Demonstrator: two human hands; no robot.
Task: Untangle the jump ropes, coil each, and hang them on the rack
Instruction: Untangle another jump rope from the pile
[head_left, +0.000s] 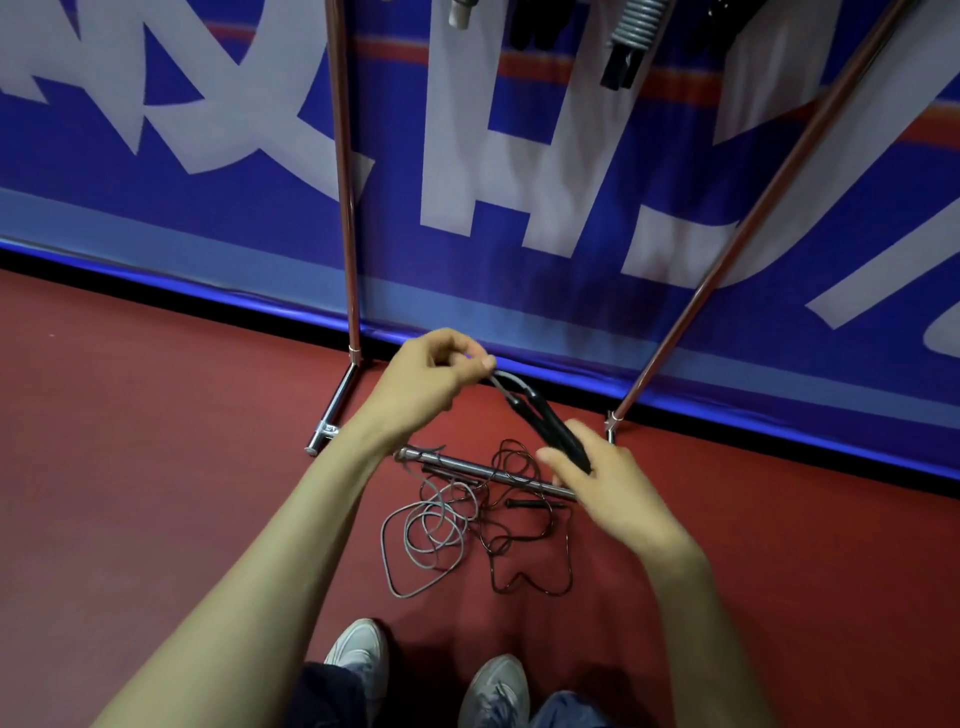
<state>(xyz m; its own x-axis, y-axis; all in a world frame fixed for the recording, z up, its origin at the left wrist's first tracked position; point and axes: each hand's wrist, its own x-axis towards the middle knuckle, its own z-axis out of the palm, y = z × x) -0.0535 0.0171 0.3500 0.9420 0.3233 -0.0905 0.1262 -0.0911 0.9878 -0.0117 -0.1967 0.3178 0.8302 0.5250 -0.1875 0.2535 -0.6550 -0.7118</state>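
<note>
The left hand (434, 376) is pinching a grey cord (503, 383); the right hand (613, 488) is gripping black handles (550, 431). Tangled ropes (467, 525) are lying at 6 o'clock below them.

Rack poles (347, 208) shiny polished metal, floor (156, 441) matt red with fine grain, banner (519, 156) smooth slightly glossy sheet, rope handles (550, 431) matt black, grey cord (501, 385) smooth, plastic-looking.

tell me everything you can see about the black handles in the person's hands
The black handles are two slim, matte sticks held side by side in the air, slanting from upper left down to lower right. The right hand grips their lower ends. A grey cord loops out of their upper ends, and the left hand pinches it.
</note>
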